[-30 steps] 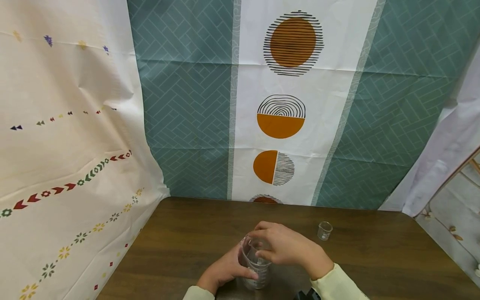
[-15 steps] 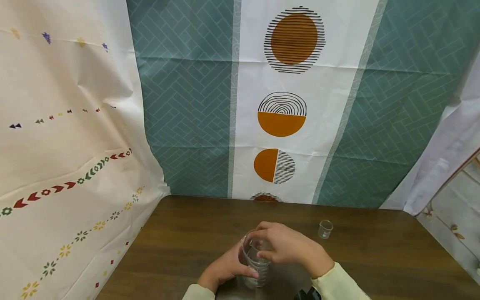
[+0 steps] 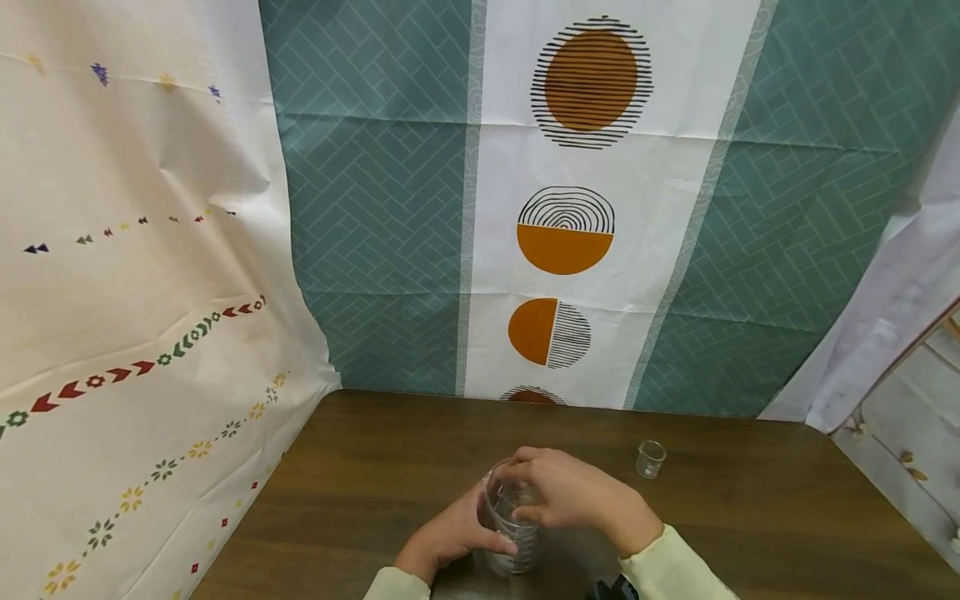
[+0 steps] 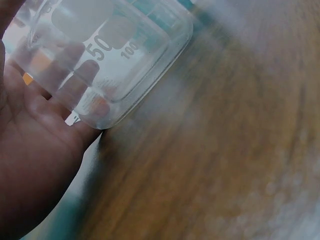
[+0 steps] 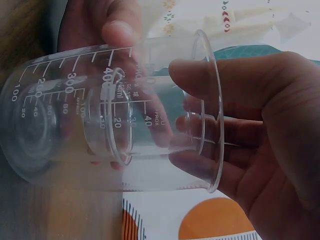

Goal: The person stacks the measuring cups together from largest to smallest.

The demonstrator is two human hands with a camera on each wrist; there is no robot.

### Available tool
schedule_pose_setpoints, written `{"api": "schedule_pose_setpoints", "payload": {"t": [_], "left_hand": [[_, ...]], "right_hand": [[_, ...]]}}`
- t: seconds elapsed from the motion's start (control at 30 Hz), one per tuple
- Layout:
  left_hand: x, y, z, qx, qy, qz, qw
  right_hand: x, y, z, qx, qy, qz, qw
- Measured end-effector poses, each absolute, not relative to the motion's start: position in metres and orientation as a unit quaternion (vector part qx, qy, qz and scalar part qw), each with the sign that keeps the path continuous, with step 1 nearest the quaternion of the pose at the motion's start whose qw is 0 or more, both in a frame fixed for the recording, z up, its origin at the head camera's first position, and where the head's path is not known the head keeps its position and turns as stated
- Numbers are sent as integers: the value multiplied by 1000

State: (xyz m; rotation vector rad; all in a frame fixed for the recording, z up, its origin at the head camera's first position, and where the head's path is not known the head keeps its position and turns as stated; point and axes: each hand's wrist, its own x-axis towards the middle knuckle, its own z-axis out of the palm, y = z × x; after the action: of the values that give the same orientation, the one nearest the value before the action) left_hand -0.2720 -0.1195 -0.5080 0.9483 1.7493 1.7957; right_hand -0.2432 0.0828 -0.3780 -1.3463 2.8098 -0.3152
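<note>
A large clear beaker (image 3: pixel 512 560) with white graduations stands on the table near the front edge. My left hand (image 3: pixel 450 533) grips its side, thumb in front; the left wrist view shows the fingers (image 4: pixel 80 75) behind the clear wall. Inside it, in the right wrist view, sits a medium beaker (image 5: pixel 50 107). A smaller beaker (image 5: pixel 145 120) is partly inside that one. My right hand (image 3: pixel 573 496) reaches over the large beaker's rim, thumb and fingers pinching the smaller beaker near its upper rim. Exact finger contact is blurred by the layered walls.
A tiny beaker (image 3: pixel 650 459) stands apart on the brown wooden table (image 3: pixel 750 500), behind and right of my hands. Patterned cloth hangs at the back (image 3: pixel 375 250) and along the left side (image 3: pixel 150 333). Another cloth borders the right.
My right hand has sunk very slightly into the large beaker. The left hand keeps its grip, and the tiny beaker stays where it was.
</note>
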Motion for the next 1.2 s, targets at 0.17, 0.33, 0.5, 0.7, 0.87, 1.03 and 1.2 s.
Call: {"api": "schedule_pose_setpoints", "payload": {"t": [0.17,0.33,0.5,0.7,0.87,1.03,1.2], "left_hand": [[-271,-119,-507,351,635,651,222],[-270,-119,-508,353,640,647,215],[-269,-120,-508,347,637,651,224],[-268,-120,-507,339,642,651,224],[-268,-120,-506,338,639,653,227],[-269,-119,-505,339,643,648,225],[-270,-120,-506,331,658,639,222]], "right_hand": [[-244,82,-381,-431,897,-94,5],[-244,80,-382,-431,897,-93,13],[-244,78,-383,-434,897,-87,12],[-245,76,-381,-431,899,-79,19],[-245,74,-380,-425,902,-77,29],[-247,72,-381,-423,902,-77,30],[-248,71,-382,-425,902,-74,32]]}}
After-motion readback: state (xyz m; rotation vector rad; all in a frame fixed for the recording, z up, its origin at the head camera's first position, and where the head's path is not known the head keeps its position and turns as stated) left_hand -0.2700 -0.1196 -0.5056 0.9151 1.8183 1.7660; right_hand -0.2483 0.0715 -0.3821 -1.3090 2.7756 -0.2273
